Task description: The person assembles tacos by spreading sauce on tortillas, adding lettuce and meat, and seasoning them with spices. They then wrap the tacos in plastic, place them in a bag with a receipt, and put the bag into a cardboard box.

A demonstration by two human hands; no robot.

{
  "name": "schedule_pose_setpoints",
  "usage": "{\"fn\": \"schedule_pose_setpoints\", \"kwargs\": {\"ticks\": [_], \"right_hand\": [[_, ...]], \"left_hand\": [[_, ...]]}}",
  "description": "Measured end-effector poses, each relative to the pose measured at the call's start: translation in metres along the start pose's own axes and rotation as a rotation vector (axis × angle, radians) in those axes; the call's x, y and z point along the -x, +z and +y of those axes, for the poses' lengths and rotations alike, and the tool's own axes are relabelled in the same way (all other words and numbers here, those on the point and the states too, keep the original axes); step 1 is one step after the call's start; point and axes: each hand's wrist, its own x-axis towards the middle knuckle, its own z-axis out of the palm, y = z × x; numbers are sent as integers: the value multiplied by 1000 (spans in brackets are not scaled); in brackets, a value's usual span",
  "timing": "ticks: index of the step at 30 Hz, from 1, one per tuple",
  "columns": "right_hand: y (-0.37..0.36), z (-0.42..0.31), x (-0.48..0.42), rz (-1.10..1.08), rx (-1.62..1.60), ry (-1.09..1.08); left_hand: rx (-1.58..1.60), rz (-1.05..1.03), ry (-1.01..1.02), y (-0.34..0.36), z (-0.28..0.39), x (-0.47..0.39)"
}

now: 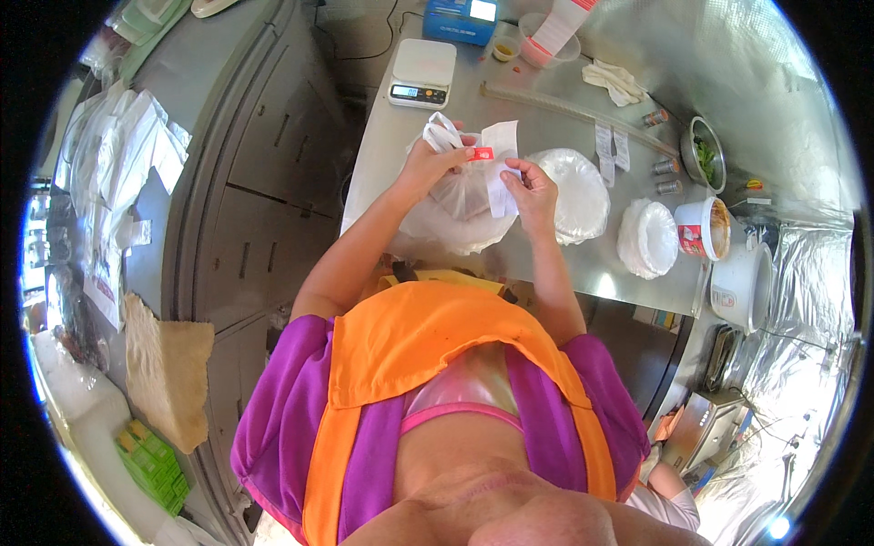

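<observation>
My left hand (pixel 437 160) grips the gathered top of a translucent white plastic bag (pixel 463 194) and a small red label (pixel 482 153). My right hand (pixel 532 190) pinches a white paper slip (pixel 500 191) against the front of the bag. The slip's upper end stands above the red label. The bag holds something that I cannot make out through the plastic. It is over a plastic-covered white bundle (pixel 454 235) on the steel worktable (pixel 642 286). A second plastic-wrapped round stack (pixel 573 194) stands just right of my right hand.
A digital kitchen scale (pixel 423 68) sits at the back left, near a blue device (pixel 461 20). To the right are a smaller wrapped stack (pixel 649 239), a white tub (pixel 703 228) and a metal bowl of greens (pixel 703 155). Another person's arm (pixel 668 480) shows at lower right.
</observation>
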Motion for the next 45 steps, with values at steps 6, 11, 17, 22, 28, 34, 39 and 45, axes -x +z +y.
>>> {"fn": "schedule_pose_setpoints", "kwargs": {"ticks": [6, 11, 17, 22, 28, 34, 39, 45], "right_hand": [[2, 5, 9, 67, 155, 12], [6, 0, 13, 3, 132, 12], [15, 7, -14, -116, 74, -108], [4, -5, -48, -265, 101, -47], [10, -49, -80, -667, 293, -503], [17, -60, -102, -892, 415, -305], [13, -42, -101, -978, 108, -136], [23, -74, -90, -967, 24, -63]], "left_hand": [[17, -12, 1, -3, -10, -5], [-50, 20, 7, -1, -13, -11], [-537, 260, 115, -4, -12, -6], [-338, 108, 225, 13, -30, -11], [-569, 190, 386, 10, -29, -3], [-561, 225, 359, 26, -5, 26], [-642, 382, 402, 6, -37, 69], [-519, 560, 307, -16, -73, 185]]}}
